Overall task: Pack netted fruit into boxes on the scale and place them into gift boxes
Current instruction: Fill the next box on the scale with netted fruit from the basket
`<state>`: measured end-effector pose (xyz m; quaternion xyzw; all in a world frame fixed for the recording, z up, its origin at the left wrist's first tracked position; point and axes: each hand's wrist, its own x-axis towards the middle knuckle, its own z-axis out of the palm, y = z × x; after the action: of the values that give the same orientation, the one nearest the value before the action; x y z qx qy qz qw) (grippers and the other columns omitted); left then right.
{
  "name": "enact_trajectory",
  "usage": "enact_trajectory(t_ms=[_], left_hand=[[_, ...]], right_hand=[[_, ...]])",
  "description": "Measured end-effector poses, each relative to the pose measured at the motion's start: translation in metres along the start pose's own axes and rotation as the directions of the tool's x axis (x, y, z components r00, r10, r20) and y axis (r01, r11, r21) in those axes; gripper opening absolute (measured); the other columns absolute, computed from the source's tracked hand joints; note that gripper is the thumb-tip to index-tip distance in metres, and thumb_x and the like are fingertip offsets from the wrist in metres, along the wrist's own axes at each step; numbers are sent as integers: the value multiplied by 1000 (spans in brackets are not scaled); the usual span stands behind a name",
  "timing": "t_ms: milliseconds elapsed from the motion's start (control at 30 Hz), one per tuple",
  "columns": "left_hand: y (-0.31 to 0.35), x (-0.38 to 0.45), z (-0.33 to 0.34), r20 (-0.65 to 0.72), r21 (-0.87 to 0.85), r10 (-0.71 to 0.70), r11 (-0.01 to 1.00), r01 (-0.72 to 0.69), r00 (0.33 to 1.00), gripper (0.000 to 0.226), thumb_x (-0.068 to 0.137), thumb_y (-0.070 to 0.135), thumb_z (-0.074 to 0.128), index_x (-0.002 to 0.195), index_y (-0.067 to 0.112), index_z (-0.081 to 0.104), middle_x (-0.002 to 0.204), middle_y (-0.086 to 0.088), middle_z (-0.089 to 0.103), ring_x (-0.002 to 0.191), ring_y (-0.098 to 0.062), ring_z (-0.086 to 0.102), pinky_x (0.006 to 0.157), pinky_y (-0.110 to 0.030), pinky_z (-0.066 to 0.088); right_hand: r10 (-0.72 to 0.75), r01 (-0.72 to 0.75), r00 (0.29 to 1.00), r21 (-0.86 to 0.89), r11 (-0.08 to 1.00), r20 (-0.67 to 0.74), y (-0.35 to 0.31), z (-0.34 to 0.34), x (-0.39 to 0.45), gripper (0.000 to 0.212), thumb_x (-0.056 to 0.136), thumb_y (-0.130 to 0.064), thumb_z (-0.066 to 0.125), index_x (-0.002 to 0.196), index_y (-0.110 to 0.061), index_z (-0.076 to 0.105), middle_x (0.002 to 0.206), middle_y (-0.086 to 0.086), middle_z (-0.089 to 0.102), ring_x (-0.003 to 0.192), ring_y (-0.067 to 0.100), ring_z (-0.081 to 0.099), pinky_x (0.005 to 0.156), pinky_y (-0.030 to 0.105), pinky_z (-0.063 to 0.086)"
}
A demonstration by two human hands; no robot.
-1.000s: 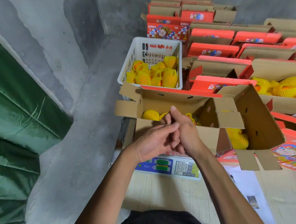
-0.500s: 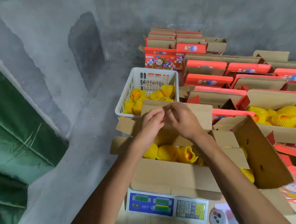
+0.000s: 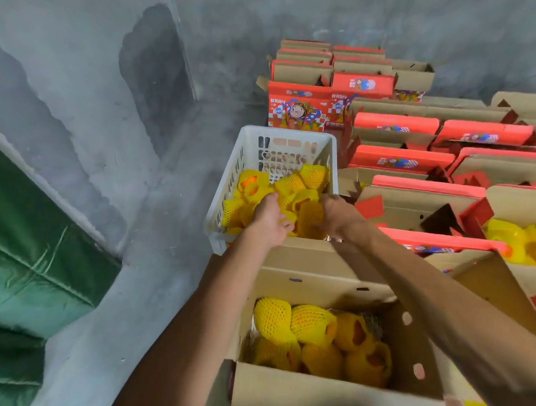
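Head view, two hands, left hand (image 3: 269, 223), right hand (image 3: 335, 214), one white basket (image 3: 228, 186), one open box (image 3: 320, 395)

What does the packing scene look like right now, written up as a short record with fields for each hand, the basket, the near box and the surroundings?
left hand: left hand reaches into the basket and grips netted fruit
right hand: right hand is in the basket on netted fruit; its fingers are hidden
basket: white plastic basket partly filled with yellow-netted fruit
near box: open cardboard box holding several netted fruit
surroundings: rows of red gift boxes on the right, concrete floor on the left
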<state>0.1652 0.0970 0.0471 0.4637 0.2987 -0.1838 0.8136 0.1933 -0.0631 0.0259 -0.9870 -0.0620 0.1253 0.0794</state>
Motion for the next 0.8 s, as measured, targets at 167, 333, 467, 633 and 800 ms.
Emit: enact_trajectory(t_ms=[167, 333, 467, 633, 800], left_hand=[[7, 41, 9, 8, 73, -64, 995, 64, 998, 54, 110, 31, 42, 154, 0, 34, 157, -27, 35, 144, -42, 39, 116, -52, 38], [3, 67, 6, 29, 204, -121, 972, 113, 992, 54, 109, 33, 42, 153, 2, 38, 156, -24, 39, 143, -40, 42, 114, -49, 41], [-6, 73, -1, 46, 246, -157, 959, 141, 987, 53, 109, 32, 44, 153, 2, 40, 156, -22, 42, 141, -40, 45, 115, -48, 42], [-6, 76, -10, 53, 158, -117, 982, 107, 992, 50, 110, 29, 43, 150, 0, 40, 154, -23, 45, 139, -38, 48, 112, -47, 45], [8, 66, -15, 142, 91, -119, 990, 107, 983, 64, 97, 56, 62, 140, 11, 49, 134, -21, 58, 119, -42, 57, 105, -55, 50]], right_hand=[[4, 50, 991, -402, 914, 132, -13, 19, 41, 73, 97, -47, 62, 151, -9, 32, 148, 15, 43, 132, 33, 54, 95, 42, 51], [-70, 130, 989, -556, 821, 128, -12, 32, 63, 69, 96, -47, 57, 150, -11, 31, 143, 10, 49, 133, 23, 51, 93, 39, 49], [-83, 132, 990, -532, 836, 115, -6, 29, 65, 92, 85, -61, 68, 150, -8, 31, 138, 11, 55, 127, 26, 57, 88, 38, 49], [8, 16, 997, -282, 959, 83, 2, 8, 63, 100, 71, -85, 55, 138, -12, 38, 108, 8, 66, 100, 32, 66, 71, 39, 46], [-68, 69, 998, 194, 979, -12, -5, -25, 50, 108, 60, -82, 57, 146, -25, 24, 81, 4, 67, 73, 22, 66, 72, 44, 57]])
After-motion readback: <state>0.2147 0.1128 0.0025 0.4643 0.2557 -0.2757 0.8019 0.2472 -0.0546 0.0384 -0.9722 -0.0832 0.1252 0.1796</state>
